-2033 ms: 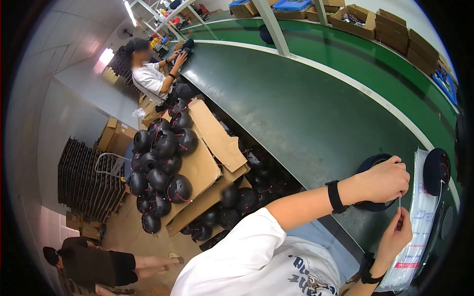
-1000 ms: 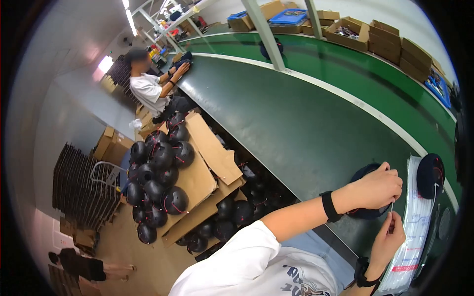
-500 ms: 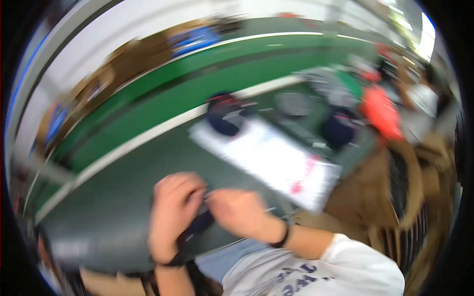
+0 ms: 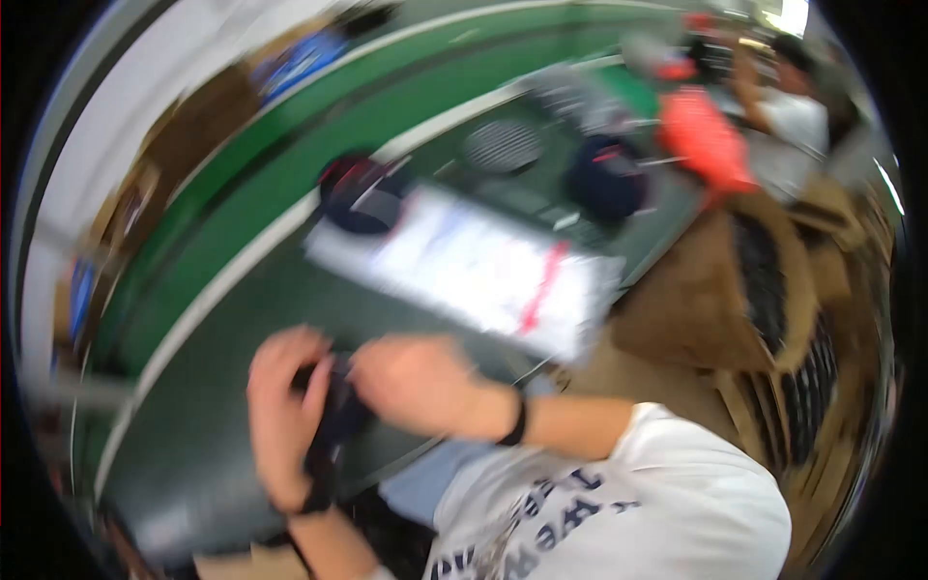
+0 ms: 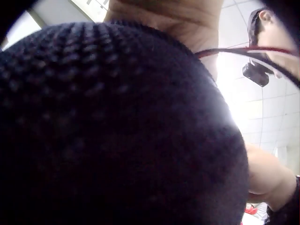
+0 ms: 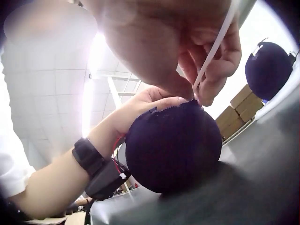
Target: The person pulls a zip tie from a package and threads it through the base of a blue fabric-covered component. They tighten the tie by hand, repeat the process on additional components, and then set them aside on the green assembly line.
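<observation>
A round ball covered in dark navy knit fabric (image 6: 173, 145) sits on the green work surface (image 4: 217, 459). My left hand (image 4: 280, 416) grips it from the side, fingers over its upper edge in the right wrist view. My right hand (image 4: 416, 387) is close beside; its fingertips pinch a thin white cable tie (image 6: 213, 51) at the fabric's gathered top edge. Red and black wires (image 6: 116, 157) hang at the ball's left side. The knit cover (image 5: 112, 126) fills most of the left wrist view, hiding the left fingers. Motion blurs the head view.
White printed plastic bags (image 4: 464, 261) lie ahead, with another dark covered ball (image 4: 360, 193) at their far end. A third ball (image 4: 607, 179) and a round perforated disc (image 4: 503, 145) are beyond. An orange-red bag (image 4: 701, 140) and a large brown carton (image 4: 686, 290) stand at right.
The head view has swung round to the right, bringing the bags, orange-red bag and carton into sight. Both hands remain at the ball, and the right hand has come closer to its edge.
</observation>
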A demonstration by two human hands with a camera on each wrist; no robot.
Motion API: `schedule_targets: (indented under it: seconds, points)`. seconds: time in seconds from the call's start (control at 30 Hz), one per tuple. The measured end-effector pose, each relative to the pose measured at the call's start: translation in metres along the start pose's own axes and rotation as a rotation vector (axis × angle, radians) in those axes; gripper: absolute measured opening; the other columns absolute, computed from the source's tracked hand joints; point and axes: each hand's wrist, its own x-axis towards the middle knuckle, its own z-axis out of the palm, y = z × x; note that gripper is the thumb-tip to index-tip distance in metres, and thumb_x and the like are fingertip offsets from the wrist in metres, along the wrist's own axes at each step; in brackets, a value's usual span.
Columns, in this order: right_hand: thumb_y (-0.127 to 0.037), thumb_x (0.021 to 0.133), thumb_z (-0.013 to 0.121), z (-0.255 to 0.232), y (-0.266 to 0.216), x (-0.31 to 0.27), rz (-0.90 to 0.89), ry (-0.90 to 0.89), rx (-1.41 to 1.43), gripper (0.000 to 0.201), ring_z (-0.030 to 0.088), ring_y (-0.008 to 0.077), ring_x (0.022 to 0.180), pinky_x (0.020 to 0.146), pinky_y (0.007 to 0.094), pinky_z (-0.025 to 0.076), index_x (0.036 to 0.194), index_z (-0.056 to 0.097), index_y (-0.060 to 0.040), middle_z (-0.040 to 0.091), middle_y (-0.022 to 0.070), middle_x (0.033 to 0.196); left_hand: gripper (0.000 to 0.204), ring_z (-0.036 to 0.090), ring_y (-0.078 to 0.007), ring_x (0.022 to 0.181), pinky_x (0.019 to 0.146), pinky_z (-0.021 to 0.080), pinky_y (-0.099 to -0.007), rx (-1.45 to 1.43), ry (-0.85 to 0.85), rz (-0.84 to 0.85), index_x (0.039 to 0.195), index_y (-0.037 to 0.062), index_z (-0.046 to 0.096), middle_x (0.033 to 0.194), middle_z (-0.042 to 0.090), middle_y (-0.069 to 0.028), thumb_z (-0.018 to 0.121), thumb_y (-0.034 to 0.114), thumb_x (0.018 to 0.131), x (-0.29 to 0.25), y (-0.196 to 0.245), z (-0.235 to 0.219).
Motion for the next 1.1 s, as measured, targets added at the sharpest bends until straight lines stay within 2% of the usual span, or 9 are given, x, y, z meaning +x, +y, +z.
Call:
schedule_targets:
  seconds: [0.03,0.07,0.2,0.43,0.53,0.67,0.9,1.0,1.1]
  points:
    - [-0.017,0.092,0.071,-0.011,0.001,0.002,0.010,-0.044,-0.004,0.008,0.071,0.0309,0.075,0.066,0.0445,0.059,0.091,0.071,-0.0093,0.070,0.0094,0.082,0.015,0.071,-0.0364,0.108,0.100,0.053,-0.0458,-0.054,-0.001,-0.062,0.099,0.0020,0.074,0.108,0.076,-0.0145,0.079,0.004,0.085,0.003,0.006,-0.002]
    - [-0.017,0.096,0.067,-0.005,0.005,-0.001,0.025,0.102,0.167,0.010,0.073,0.0318,0.078,0.064,0.0444,0.060,0.091,0.068,-0.0092,0.070,0.0105,0.081,0.015,0.070,-0.0351,0.106,0.099,0.052,-0.0449,-0.043,-0.026,-0.049,0.099,0.0034,0.074,0.107,0.075,-0.0119,0.080,0.006,0.086,0.004,0.004,-0.004]
    - [-0.015,0.099,0.069,0.003,-0.010,0.006,0.058,0.031,0.231,0.010,0.070,0.0362,0.075,0.063,0.0472,0.057,0.094,0.068,-0.0068,0.068,0.0127,0.080,0.015,0.071,-0.0327,0.104,0.098,0.052,-0.0399,0.002,-0.056,-0.010,0.099,0.0029,0.075,0.106,0.075,-0.0104,0.081,0.003,0.085,-0.006,-0.006,-0.006]
    - [-0.014,0.100,0.070,-0.004,-0.008,0.008,0.146,0.015,0.246,0.010,0.069,0.0358,0.071,0.062,0.0458,0.056,0.095,0.069,-0.0053,0.067,0.0121,0.080,0.016,0.072,-0.0333,0.105,0.095,0.055,-0.0413,-0.013,-0.064,-0.011,0.100,0.0017,0.076,0.105,0.077,-0.0128,0.080,0.001,0.085,-0.004,-0.010,-0.011]
    - [-0.014,0.098,0.071,-0.016,-0.005,0.007,0.127,0.000,0.255,0.009,0.069,0.0360,0.071,0.062,0.0457,0.055,0.094,0.069,-0.0059,0.066,0.0120,0.079,0.016,0.072,-0.0338,0.106,0.094,0.056,-0.0415,-0.036,-0.136,-0.033,0.101,0.0005,0.077,0.105,0.077,-0.0143,0.080,-0.001,0.085,0.000,-0.007,-0.015]
    - [-0.012,0.097,0.071,0.005,-0.003,0.017,0.051,0.091,0.270,0.006,0.069,0.0356,0.072,0.062,0.0458,0.055,0.095,0.069,-0.0068,0.065,0.0118,0.079,0.016,0.073,-0.0335,0.104,0.094,0.057,-0.0399,-0.046,-0.160,-0.074,0.101,-0.0008,0.076,0.105,0.077,-0.0151,0.079,-0.002,0.085,0.004,-0.002,-0.013]
    - [-0.015,0.099,0.069,-0.013,-0.003,0.009,0.144,-0.039,0.266,0.010,0.070,0.0356,0.074,0.063,0.0460,0.056,0.094,0.067,-0.0068,0.069,0.0120,0.083,0.015,0.074,-0.0327,0.102,0.092,0.058,-0.0389,-0.042,-0.167,-0.083,0.101,-0.0017,0.076,0.105,0.077,-0.0153,0.079,-0.002,0.086,0.005,-0.004,-0.018]
    - [-0.015,0.098,0.070,0.008,-0.002,0.017,0.035,0.085,0.274,0.010,0.071,0.0350,0.074,0.063,0.0456,0.056,0.093,0.069,-0.0064,0.069,0.0118,0.082,0.014,0.074,-0.0325,0.103,0.092,0.058,-0.0388,-0.015,-0.170,-0.074,0.100,-0.0015,0.076,0.104,0.077,-0.0153,0.079,-0.002,0.086,0.007,-0.003,-0.014]
    - [-0.014,0.097,0.071,0.014,-0.008,0.020,0.047,0.089,0.281,0.009,0.070,0.0350,0.073,0.063,0.0456,0.055,0.093,0.069,-0.0060,0.068,0.0117,0.080,0.014,0.074,-0.0325,0.103,0.092,0.058,-0.0390,-0.034,-0.155,-0.106,0.100,-0.0013,0.076,0.105,0.078,-0.0150,0.079,-0.001,0.086,0.006,-0.002,-0.013]
